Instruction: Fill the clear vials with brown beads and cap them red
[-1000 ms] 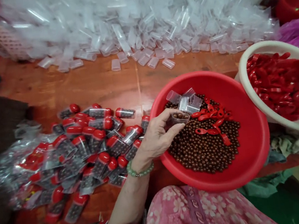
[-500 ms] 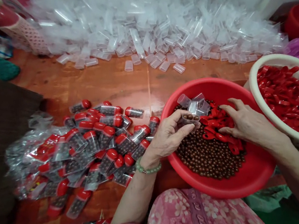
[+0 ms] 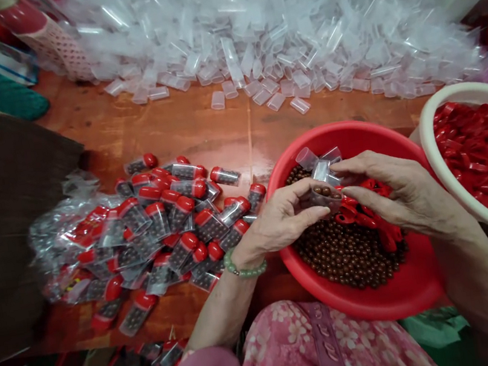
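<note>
My left hand grips a small clear plastic container with brown balls at its open end, tilted over a red basin. Beside that open end, my right hand has thumb and fingers bent in a pinch; whatever lies between them is hidden. Shiny brown balls fill the basin's bottom. On top of them lie red plastic caps, partly behind the right hand, and several clear containers.
Capped, filled containers lie piled at left beside a crumpled clear bag. Uncapped clear containers are heaped along the back of the brown surface. A white basin of red caps stands at right.
My right hand has moved left from the red caps to the container in my left hand, and its fingers have drawn closer together. The whole view has shifted slightly.
</note>
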